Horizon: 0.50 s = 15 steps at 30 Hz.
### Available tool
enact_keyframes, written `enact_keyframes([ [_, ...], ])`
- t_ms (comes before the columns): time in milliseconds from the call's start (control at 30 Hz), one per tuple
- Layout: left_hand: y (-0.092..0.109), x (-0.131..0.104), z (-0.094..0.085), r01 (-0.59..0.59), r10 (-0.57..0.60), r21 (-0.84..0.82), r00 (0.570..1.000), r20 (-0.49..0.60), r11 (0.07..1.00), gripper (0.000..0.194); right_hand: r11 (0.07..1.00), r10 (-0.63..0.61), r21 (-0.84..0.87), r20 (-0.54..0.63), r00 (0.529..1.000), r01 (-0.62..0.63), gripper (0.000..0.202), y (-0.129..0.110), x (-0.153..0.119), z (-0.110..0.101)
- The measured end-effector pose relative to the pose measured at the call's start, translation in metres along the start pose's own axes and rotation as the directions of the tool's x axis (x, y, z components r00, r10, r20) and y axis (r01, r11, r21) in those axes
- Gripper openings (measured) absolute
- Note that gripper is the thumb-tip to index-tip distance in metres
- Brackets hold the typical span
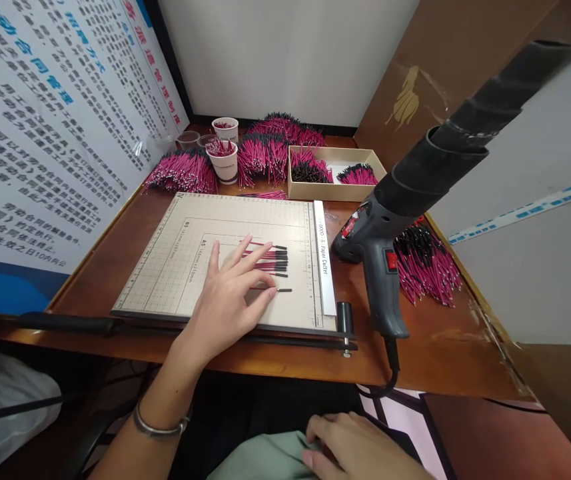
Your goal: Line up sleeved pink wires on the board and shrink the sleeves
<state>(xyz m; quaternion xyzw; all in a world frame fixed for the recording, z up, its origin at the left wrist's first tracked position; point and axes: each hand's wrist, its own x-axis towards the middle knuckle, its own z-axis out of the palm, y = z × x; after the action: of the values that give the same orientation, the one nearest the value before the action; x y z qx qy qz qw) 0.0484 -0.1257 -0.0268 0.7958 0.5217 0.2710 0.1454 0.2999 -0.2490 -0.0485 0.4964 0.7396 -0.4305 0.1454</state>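
My left hand (238,293) is over the paper cutter board (190,220), thumb and index finger pinched on a single pink wire with a dark tip (284,290). Several pink wires with black sleeved ends (280,260) lie side by side on the board just beyond it, partly hidden under my fingers. Down at my lap, my right hand (350,443) rests with curled fingers by the pale green cloth (265,457); whether anything is inside it is hidden.
A heat gun (385,260) stands right of the cutter, its cord hanging off the edge. Wire bundles (182,172), paper cups (224,163) and a shallow box (335,190) line the back. More wires (430,267) lie at right. The cutter handle (65,323) runs along the front.
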Motion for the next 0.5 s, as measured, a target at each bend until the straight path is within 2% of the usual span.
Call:
enact_keyframes([
  [33, 0.0, 0.0, 0.0, 0.0, 0.0, 0.002, 1.0, 0.004, 1.0, 0.022, 0.994, -0.099, 0.043, 0.004, 0.995, 0.099, 0.006, -0.007, -0.007, -0.019],
  [67, -0.001, -0.001, 0.0, 0.003, -0.003, 0.004, 1.0, 0.008, 1.0, 0.022, 0.95, -0.268, 0.135, -0.106, 0.957, 0.281, 0.004, -0.014, -0.011, -0.039],
  [100, -0.001, -0.001, 0.0, 0.006, -0.006, 0.004, 1.0, 0.012, 1.0, 0.022, 0.874, -0.409, 0.148, -0.292, 0.865, 0.463, 0.002, -0.02, -0.011, -0.057],
  [133, -0.002, -0.001, 0.0, 0.007, -0.007, 0.004, 1.0, 0.014, 1.0, 0.023, 0.802, -0.501, 0.041, -0.497, 0.709, 0.596, 0.005, -0.024, -0.007, -0.072],
  [167, -0.002, -0.001, -0.001, 0.007, -0.008, 0.003, 1.0, 0.016, 1.0, 0.023, 0.787, -0.515, -0.132, -0.678, 0.524, 0.603, 0.006, -0.026, 0.0, -0.085],
  [200, -0.002, -0.001, -0.001, 0.005, -0.005, 0.001, 1.0, 0.016, 1.0, 0.023, 0.799, -0.531, -0.295, -0.755, 0.384, 0.524, 0.009, -0.026, 0.01, -0.094],
  [233, -0.003, -0.001, -0.001, 0.001, -0.001, 0.0, 1.0, 0.015, 1.0, 0.023, 0.824, -0.54, -0.417, -0.783, 0.308, 0.384, 0.016, -0.025, 0.022, -0.099],
  [267, -0.002, -0.001, -0.001, -0.003, 0.003, 0.0, 1.0, 0.013, 1.0, 0.023, 0.809, -0.581, -0.513, -0.772, 0.26, 0.286, 0.025, -0.023, 0.034, -0.102],
  [300, -0.002, 0.0, -0.001, -0.008, 0.008, 0.0, 1.0, 0.013, 1.0, 0.023, 0.801, -0.597, -0.553, -0.764, 0.244, 0.228, 0.031, -0.02, 0.045, -0.101],
  [367, -0.001, 0.0, -0.002, -0.015, 0.015, 0.003, 1.0, 0.017, 1.0, 0.023, 0.797, -0.603, -0.577, -0.748, 0.278, 0.176, 0.04, -0.013, 0.061, -0.095],
  [433, -0.001, 0.0, -0.002, -0.02, 0.019, 0.007, 1.0, 0.023, 1.0, 0.023, 0.794, -0.607, -0.58, -0.734, 0.305, 0.183, 0.043, -0.007, 0.069, -0.088],
  [500, 0.0, 0.0, -0.002, -0.019, 0.019, 0.008, 1.0, 0.019, 1.0, 0.021, 0.789, -0.614, -0.578, -0.731, 0.297, 0.208, 0.044, -0.003, 0.072, -0.083],
])
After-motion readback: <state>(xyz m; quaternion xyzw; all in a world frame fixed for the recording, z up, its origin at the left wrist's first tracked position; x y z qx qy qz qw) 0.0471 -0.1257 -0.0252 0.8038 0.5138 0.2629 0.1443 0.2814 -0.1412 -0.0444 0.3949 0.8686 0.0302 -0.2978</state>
